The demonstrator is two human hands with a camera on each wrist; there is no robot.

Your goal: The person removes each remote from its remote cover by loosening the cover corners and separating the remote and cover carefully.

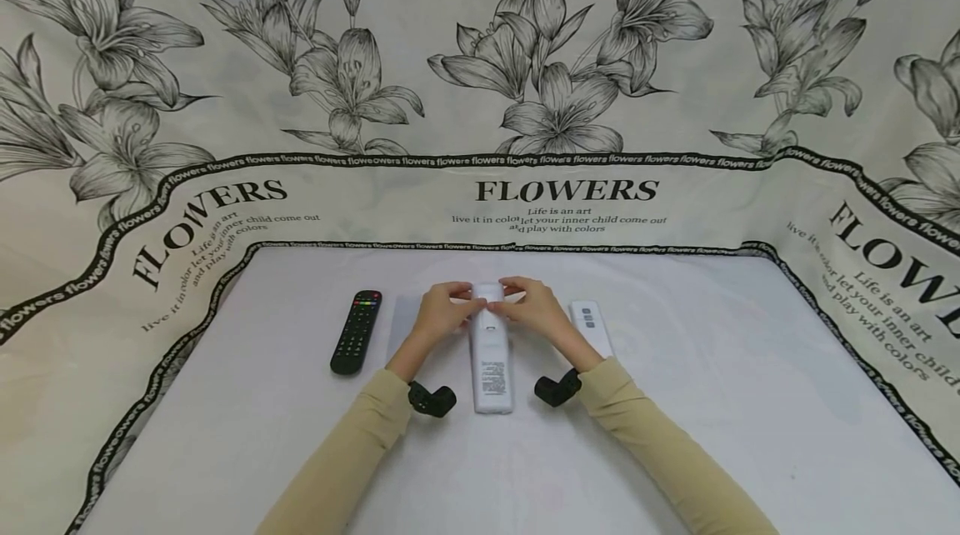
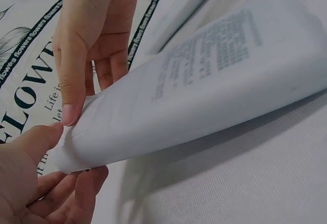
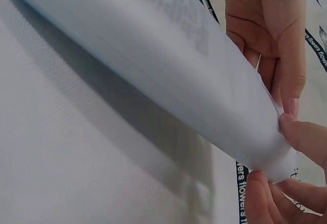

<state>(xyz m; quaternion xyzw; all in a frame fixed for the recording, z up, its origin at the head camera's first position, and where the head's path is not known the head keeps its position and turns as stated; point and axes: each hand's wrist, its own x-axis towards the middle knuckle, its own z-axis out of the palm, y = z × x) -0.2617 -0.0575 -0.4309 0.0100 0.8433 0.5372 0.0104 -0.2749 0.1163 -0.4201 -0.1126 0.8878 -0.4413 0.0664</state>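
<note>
A long white remote control (image 1: 491,360) lies lengthwise in front of the person, its back with a block of small print facing up. At its far end, my left hand (image 1: 442,310) grips the left edge, thumb on top and fingers curled under the side. From the right, my right hand (image 1: 536,307) pinches the same end, the two thumbs close together. In the left wrist view the white remote (image 2: 204,91) slopes over the cloth with a shadow beneath. The right wrist view shows its long side (image 3: 153,75) and the thumbs meeting near the tip.
A black remote (image 1: 356,332) with coloured buttons lies left of the left hand. Beyond the right wrist is a smaller white remote (image 1: 591,327), partly covered by the arm. A pale flat rectangle (image 1: 402,322) shows beside the left hand. White cloth (image 1: 712,368) covers the table.
</note>
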